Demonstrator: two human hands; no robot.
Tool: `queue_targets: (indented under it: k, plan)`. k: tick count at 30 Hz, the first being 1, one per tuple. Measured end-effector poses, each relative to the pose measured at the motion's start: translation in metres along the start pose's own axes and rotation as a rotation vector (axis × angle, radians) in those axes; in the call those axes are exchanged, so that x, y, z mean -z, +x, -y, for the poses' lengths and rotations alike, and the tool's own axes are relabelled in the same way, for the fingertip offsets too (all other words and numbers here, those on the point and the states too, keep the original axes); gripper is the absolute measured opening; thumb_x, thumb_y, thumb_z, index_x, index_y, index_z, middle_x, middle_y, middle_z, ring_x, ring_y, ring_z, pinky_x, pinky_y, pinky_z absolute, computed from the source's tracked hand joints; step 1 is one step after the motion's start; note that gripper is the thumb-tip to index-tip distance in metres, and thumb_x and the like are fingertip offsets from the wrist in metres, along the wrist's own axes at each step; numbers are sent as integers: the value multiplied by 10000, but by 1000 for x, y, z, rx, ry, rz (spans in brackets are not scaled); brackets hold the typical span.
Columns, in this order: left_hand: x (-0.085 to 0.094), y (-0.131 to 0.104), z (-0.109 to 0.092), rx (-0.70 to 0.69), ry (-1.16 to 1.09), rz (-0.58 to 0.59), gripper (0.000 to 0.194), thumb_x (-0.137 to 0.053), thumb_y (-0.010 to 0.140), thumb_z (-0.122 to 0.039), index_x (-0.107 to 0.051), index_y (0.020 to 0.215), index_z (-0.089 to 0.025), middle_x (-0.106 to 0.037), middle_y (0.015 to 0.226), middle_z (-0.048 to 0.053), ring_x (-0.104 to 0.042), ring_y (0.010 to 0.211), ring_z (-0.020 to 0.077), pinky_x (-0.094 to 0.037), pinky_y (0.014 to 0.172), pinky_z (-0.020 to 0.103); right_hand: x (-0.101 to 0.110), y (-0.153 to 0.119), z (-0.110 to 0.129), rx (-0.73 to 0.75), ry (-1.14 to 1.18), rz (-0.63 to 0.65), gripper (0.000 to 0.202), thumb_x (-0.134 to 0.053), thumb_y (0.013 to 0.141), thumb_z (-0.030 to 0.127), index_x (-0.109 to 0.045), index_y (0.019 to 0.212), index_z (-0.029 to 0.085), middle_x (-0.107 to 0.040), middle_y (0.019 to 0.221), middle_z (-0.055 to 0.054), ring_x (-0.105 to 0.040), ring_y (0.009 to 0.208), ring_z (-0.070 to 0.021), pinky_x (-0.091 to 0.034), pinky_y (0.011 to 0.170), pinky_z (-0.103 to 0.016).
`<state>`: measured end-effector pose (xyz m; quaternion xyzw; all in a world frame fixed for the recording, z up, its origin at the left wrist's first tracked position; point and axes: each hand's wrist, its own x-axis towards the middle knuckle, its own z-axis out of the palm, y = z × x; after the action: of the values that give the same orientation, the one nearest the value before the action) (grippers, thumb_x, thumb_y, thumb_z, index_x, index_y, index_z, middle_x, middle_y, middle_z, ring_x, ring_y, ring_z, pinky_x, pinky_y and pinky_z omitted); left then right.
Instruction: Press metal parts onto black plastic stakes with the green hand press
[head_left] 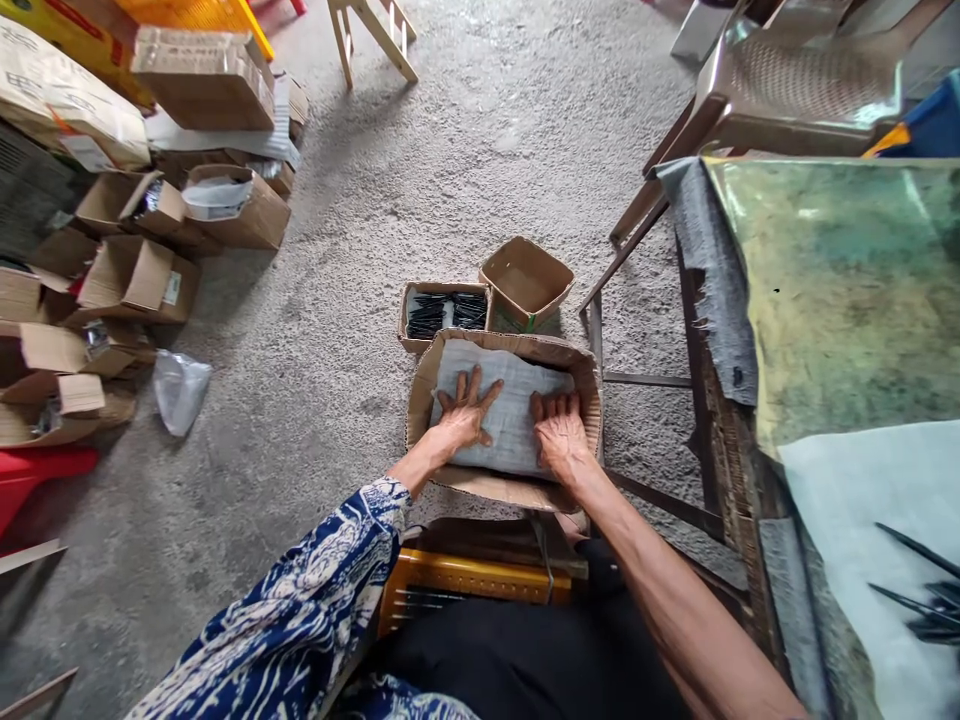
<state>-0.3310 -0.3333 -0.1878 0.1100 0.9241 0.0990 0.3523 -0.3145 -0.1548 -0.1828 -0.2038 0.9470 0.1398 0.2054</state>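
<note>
A grey cloth-like sheet lies inside a cardboard box in front of me, covering whatever is beneath it. My left hand rests on the sheet's left half, palm down with fingers spread wide. At the sheet's right end, my right hand has its fingers bent and close together, pressed onto the material by the box's right wall. The tips of those fingers are partly hidden. Just beyond the box stands a smaller carton holding many thin black pointed pieces.
An open carton stands behind the box. On the right is a table with a white sheet and black pointed pieces. A chair stands beyond. Several cartons and a plastic bag are at left.
</note>
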Motion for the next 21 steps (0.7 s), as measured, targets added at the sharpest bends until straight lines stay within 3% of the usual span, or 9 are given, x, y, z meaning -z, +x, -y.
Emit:
queue_targets:
  k: [14,21]
  plan:
    - [-3,-6,5,-56,119,12,1106,-758,691,-331,-11,1507,-323,211,1553,139,152,1403,442,-143,1013,741,-13,-12,12,-31,-14,13,853,-689,734,238,-302,1457,1,-513,1267,-283,-450,1216,-385,-219,1077,-539]
    - [-4,-3,-1,-27,147,-103,911,-702,750,-336,-181,1497,-310,-65,1585,157,-39,1431,420,-119,1040,727,-19,-10,20,-79,-34,-35,625,-511,840,122,-366,1443,46,-545,1248,-260,-492,1189,-353,-278,1052,-528]
